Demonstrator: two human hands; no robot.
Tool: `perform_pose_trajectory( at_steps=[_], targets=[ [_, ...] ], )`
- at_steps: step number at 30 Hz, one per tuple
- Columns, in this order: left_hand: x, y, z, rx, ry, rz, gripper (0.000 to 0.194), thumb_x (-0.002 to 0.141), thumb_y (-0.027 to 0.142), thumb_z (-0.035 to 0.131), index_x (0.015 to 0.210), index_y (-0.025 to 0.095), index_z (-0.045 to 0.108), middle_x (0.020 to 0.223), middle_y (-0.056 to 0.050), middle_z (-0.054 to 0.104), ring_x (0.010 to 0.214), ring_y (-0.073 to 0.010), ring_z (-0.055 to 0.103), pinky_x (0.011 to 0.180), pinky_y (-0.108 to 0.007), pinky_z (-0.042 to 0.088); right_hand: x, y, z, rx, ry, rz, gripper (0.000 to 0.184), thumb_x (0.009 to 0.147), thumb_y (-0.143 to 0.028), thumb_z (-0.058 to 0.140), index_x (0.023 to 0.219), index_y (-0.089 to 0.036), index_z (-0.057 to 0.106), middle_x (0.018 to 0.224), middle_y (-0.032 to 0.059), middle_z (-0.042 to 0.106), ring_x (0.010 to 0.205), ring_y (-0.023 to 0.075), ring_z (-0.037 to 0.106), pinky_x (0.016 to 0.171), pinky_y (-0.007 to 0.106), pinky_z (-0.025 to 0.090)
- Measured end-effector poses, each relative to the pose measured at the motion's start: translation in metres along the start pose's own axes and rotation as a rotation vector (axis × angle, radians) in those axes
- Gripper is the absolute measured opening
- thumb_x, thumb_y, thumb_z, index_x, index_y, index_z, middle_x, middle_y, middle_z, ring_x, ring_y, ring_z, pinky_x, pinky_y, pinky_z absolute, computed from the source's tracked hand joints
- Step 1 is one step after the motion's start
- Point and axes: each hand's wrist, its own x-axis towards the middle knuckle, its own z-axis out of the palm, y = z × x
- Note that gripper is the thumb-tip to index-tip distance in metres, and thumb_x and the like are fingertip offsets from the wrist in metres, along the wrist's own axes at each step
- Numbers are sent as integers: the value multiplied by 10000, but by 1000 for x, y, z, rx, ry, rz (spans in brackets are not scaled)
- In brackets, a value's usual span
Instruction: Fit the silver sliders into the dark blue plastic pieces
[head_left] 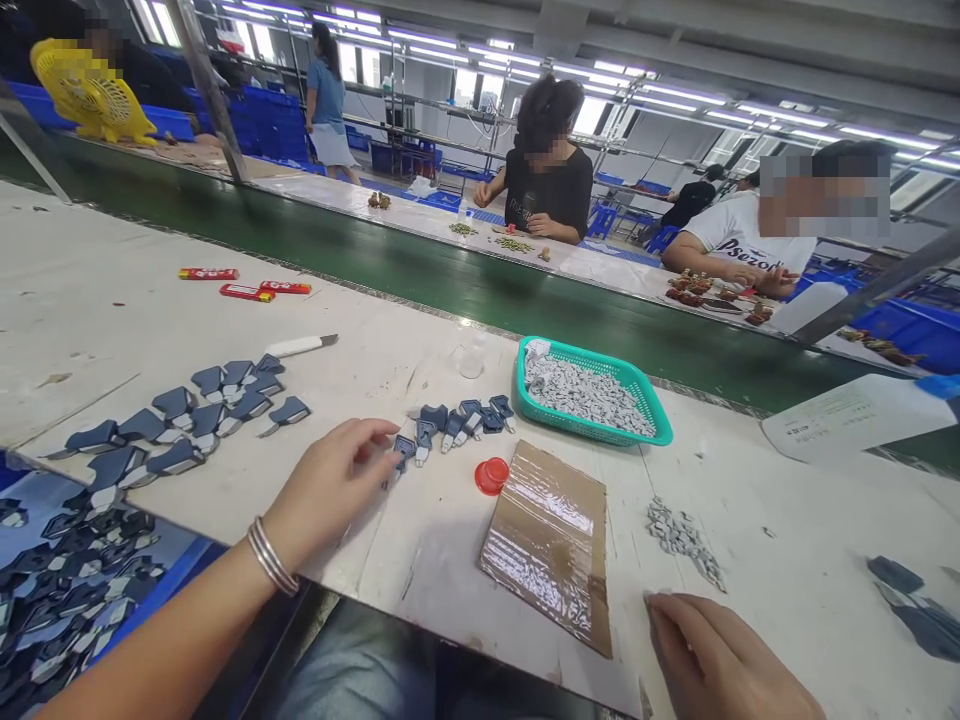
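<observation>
My left hand (334,480), with a silver bangle at the wrist, is over the table, its fingers loosely apart. Its fingertips touch or nearly touch a small dark blue piece with a pale tip (405,450), at the end of a row of similar pieces (454,422). More of these blue pieces (176,405) lie in rows to the left. At lower right, my right hand (724,650) is closed, fingers curled together; whatever is in them is hidden. Just beyond it lies a small heap of grey-white bits (679,535). Between the hands is a shiny brown cardboard sheet (547,545).
A red cap (492,476) touches the cardboard. A green basket (660,425) holds grey-white bits. A white-handled knife (300,345), red-yellow packets (247,292) and a white bottle (855,415) lie around. A blue bin (180,580) sits lower left. Co-workers sit across the green belt (375,265).
</observation>
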Motion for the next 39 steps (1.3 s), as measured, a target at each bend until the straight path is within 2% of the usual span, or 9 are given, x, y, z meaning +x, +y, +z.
perform_pose_trajectory(
  at_steps=[3,8,12,16,19,23,27,33,39],
  targets=[
    [-4,7,9,116,3,41,338,787,413,570,1075,238,591,942,-51,608,930,-284,543,825,-439,445,-4,-1,2,-4,-47,31,358,949,-356,316,868,-173,613,849,67,653,733,177,639,637,271,499],
    [-3,13,17,204,41,65,270,808,332,498,1030,211,590,915,-86,588,955,-343,511,829,-501,407,6,-7,-6,96,-14,99,330,937,-327,353,809,-184,621,773,37,656,676,149,637,623,248,497],
    [-5,10,14,132,74,46,250,809,363,470,996,210,534,914,-77,587,889,-314,557,780,-469,436,12,-8,-10,144,-36,150,290,911,-272,375,782,-193,624,748,24,666,659,140,639,586,238,494],
    [-21,16,11,-320,-40,-112,340,852,482,449,1127,282,449,884,-17,621,658,-186,613,665,-344,516,10,-7,-11,174,-103,157,266,910,-258,386,799,-203,621,769,19,667,686,136,645,577,225,492],
    [-39,29,17,-862,-179,-321,355,831,472,539,1135,309,458,903,-9,628,790,-192,629,712,-319,538,8,-9,-11,184,-96,197,293,924,-290,361,796,-206,611,765,27,659,678,145,640,572,243,489],
    [-59,51,32,-1139,-275,-410,417,678,379,749,984,262,491,901,-12,631,790,-166,579,581,-220,473,7,-10,-10,161,-92,223,314,931,-313,345,785,-209,604,755,27,653,668,151,637,579,256,490],
    [-71,61,43,-1156,-328,-426,368,675,363,763,894,256,488,807,21,635,734,-122,551,509,-176,352,6,-6,-13,131,-137,123,277,923,-260,371,816,-195,617,780,31,667,695,148,648,610,242,504],
    [-82,58,51,-1166,-427,-420,331,713,354,724,907,260,474,847,20,622,740,-122,520,568,-197,365,7,-1,-17,134,-195,104,234,909,-245,402,825,-198,615,796,28,670,691,151,648,593,242,507],
    [-90,59,56,-1118,-554,-401,293,690,338,733,856,237,514,737,28,549,612,-98,440,520,-200,306,40,-24,-27,411,-33,121,141,896,-225,465,861,-199,599,801,29,656,727,141,631,661,239,513]
  ],
)
